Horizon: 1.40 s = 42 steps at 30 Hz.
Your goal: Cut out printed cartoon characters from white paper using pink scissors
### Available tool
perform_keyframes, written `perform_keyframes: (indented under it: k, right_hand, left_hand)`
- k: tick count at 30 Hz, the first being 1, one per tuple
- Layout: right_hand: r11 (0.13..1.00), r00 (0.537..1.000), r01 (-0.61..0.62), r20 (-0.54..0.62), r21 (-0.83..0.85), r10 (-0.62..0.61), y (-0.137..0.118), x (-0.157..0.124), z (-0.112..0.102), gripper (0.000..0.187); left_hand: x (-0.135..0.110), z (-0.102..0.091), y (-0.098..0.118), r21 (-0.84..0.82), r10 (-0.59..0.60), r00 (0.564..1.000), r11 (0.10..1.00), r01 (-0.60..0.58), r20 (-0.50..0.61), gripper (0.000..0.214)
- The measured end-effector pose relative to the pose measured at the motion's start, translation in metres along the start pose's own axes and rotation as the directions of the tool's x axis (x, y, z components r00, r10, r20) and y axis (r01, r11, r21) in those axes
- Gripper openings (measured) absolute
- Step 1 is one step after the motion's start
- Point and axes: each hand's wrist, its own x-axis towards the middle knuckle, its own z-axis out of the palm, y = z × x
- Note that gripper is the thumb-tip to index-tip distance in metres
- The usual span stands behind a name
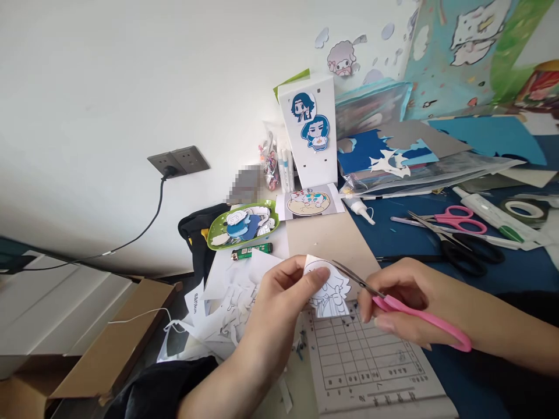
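Right, the left hand (279,291) has its thumb and fingers pinched tight on a paper cutout (328,289), a line-drawn cartoon figure held up just above the desk, and the right hand (395,302) is closed through the loops of the pink-handled scissors (393,299), blades slightly parted with the tips at the cutout's upper right edge, just beside the left thumb. Directly beneath both hands lies a ruled grid sheet (371,364) on a brown board (329,238). To the outer side of the left hand, a heap of white paper offcuts (227,302) spills toward a cardboard box (109,343). Beyond the left hand, farther up the desk, sits a green tray (213,238) stacked with finished cutouts, a green lighter (252,251) just in front of it. Past the right hand there's a second pair of pink scissors (456,218) and black scissors (465,253) lying near each other on the blue mat (410,238), a glue bottle (362,209) above them, and a white box (312,131) with two blue-haired stickers standing well beyond both hands against the wall
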Motion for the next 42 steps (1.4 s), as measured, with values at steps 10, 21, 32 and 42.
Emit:
perform_keyframes:
  k: [10,21,32,42]
  right_hand:
    - [0.998,0.999,0.051,0.02,-0.037,-0.05,-0.003,-0.003,0.001,0.013]
    - [0.991,0.997,0.046,-0.062,-0.127,-0.055,0.008,-0.001,0.011,0.009]
    - [0.978,0.994,0.007,-0.108,-0.207,-0.03,0.002,-0.002,0.017,0.029]
    - [0.973,0.992,0.022,-0.116,-0.229,-0.049,0.013,-0.001,0.016,0.025]
  left_hand:
    - [-0.002,-0.002,0.001,0.119,0.035,0.995,0.992,-0.046,0.094,0.023]
    - [-0.003,-0.001,0.001,0.191,0.033,0.994,0.98,-0.052,0.101,0.023]
    - [-0.006,-0.001,0.002,0.24,0.038,0.994,0.969,-0.062,0.103,0.023]
    - [-0.006,0.0,0.003,0.194,0.026,0.996,0.98,-0.042,0.086,0.023]
